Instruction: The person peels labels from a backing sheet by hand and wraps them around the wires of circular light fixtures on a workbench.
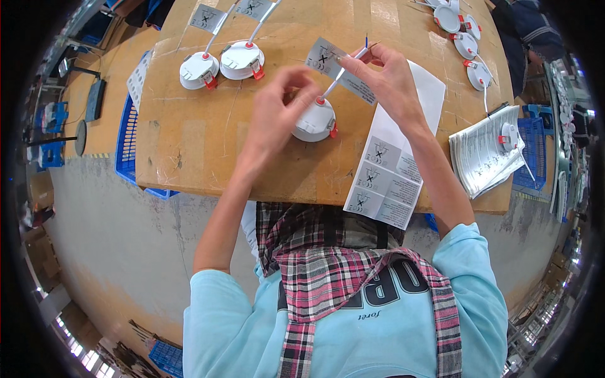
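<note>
A round white downlight with red-tipped clips rests on the table in front of me, its white cable slanting up to the right. A silver-grey label sits across the cable like a flag. My right hand pinches the cable and label near the bare wire ends. Beside the lamp, my left hand is raised with bent fingers; motion smears them, and I cannot tell whether they touch the lamp. Under my right forearm lies a white label sheet with several grey labels on its near part.
Two labelled downlights stand at the far left of the brown table. Several unlabelled lamps lie at the far right. A stack of papers bears another lamp. Blue baskets flank the table.
</note>
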A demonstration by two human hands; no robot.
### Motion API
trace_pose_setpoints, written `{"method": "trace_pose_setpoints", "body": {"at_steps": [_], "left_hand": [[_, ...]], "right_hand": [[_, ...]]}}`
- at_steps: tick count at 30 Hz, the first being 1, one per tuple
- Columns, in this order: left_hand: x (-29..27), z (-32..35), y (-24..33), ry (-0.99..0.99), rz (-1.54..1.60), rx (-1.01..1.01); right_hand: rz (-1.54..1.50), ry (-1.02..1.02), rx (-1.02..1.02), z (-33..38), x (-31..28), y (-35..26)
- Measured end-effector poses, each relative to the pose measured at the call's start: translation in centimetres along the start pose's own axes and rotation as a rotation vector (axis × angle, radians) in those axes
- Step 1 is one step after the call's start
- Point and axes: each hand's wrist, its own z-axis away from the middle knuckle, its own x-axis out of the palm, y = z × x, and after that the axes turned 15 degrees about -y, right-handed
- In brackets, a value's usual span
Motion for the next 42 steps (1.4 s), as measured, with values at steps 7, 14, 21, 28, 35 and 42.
{"method": "trace_pose_setpoints", "body": {"at_steps": [7, 14, 21, 28, 35, 42], "left_hand": [[2.7, 1.8, -0.4, 0.118, -0.562, 0.122], [3.7, 2.4, -0.2, 0.208, -0.583, 0.073], [2.8, 2.1, 0.3, 0.108, -0.286, 0.036], [-2.7, -1.9, 0.4, -0.126, 0.627, -0.026], [-0.7, -7.8, -2.5, -0.507, 0.841, -0.477], [0.0, -8.8, -3.8, -1.079, 1.300, -0.136]], "right_hand": [[-0.054, 0.089, 0.033, -0.4, 1.1, 0.8], [-0.087, 0.055, 0.019, -0.8, 0.9, 0.7], [0.017, -0.106, -0.125, -0.6, -0.7, 1.3], [0.073, -0.175, -0.261, -0.8, -1.1, 0.4], [0.001, -0.228, -0.285, -0.9, -1.1, 0.3], [0.018, -0.283, -0.268, -1.0, -1.8, 0.4]]}}
